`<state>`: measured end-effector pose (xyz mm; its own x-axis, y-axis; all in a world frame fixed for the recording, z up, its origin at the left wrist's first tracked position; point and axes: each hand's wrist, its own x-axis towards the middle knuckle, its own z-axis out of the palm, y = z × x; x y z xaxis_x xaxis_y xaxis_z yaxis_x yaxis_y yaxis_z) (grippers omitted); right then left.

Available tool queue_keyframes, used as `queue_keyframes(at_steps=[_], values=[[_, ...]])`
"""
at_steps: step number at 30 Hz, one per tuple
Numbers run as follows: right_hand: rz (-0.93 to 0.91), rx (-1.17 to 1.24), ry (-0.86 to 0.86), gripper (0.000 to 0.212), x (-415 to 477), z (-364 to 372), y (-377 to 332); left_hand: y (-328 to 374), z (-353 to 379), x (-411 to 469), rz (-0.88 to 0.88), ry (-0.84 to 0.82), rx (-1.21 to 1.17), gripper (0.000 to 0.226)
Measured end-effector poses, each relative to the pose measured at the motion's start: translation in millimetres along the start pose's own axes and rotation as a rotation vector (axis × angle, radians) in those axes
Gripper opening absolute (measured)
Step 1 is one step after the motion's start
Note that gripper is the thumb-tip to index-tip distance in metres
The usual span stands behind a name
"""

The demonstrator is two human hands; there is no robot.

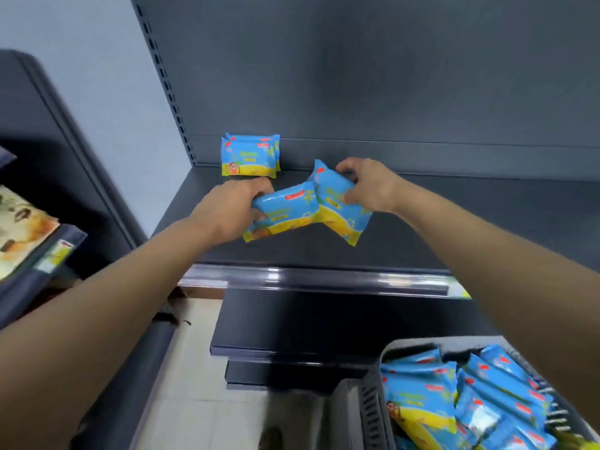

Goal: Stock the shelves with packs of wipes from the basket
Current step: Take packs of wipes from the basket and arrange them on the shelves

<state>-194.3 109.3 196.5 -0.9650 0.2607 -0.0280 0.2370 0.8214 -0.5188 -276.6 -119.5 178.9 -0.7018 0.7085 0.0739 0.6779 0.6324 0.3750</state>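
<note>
A dark grey metal shelf with a plain back panel stands against a pale blue wall, and two blue-and-yellow plastic packs of wipes stand upright in its rear left corner. Over the shelf's middle the left hand grips a matching pack in curled fingers, and the right hand clasps a second pack touching it. At lower right a grey slotted plastic basket holds more packs above a pale tiled floor.

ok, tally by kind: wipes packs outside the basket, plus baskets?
Standing packs on shelf: 2
Left pack, in left hand: 1
Right pack, in right hand: 1
Basket: 1
Total: 5 (packs inside overlap, not counted)
</note>
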Motion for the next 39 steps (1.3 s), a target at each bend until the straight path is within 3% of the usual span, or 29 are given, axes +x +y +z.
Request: queue_keyframes(at_steps=[6, 13, 20, 29, 36, 39], values=[[-0.053, -0.057, 0.062, 0.029, 97, 36, -47, -84, -9, 24, -0.104, 0.032, 0.052, 0.025], [-0.071, -0.012, 0.004, 0.034, 175, 77, -59, -130, -9, 63, -0.113, 0.104, -0.044, 0.022], [-0.086, -0.236, 0.120, 0.033, 217, 97, -58, -151, 5, 99, -0.094, 0.129, -0.138, 0.027], [-0.186, -0.101, 0.117, 0.034, 233, 100, -48, -158, 11, 135, -0.028, 0.144, -0.059, 0.031], [-0.096, 0.323, 0.152, 0.032, 218, 79, -49, -154, 13, 162, -0.042, 0.125, -0.006, 0.038], [-0.076, 0.218, 0.222, 0.033, 211, 71, -50, -153, 15, 172, -0.074, 0.128, 0.012, 0.039]])
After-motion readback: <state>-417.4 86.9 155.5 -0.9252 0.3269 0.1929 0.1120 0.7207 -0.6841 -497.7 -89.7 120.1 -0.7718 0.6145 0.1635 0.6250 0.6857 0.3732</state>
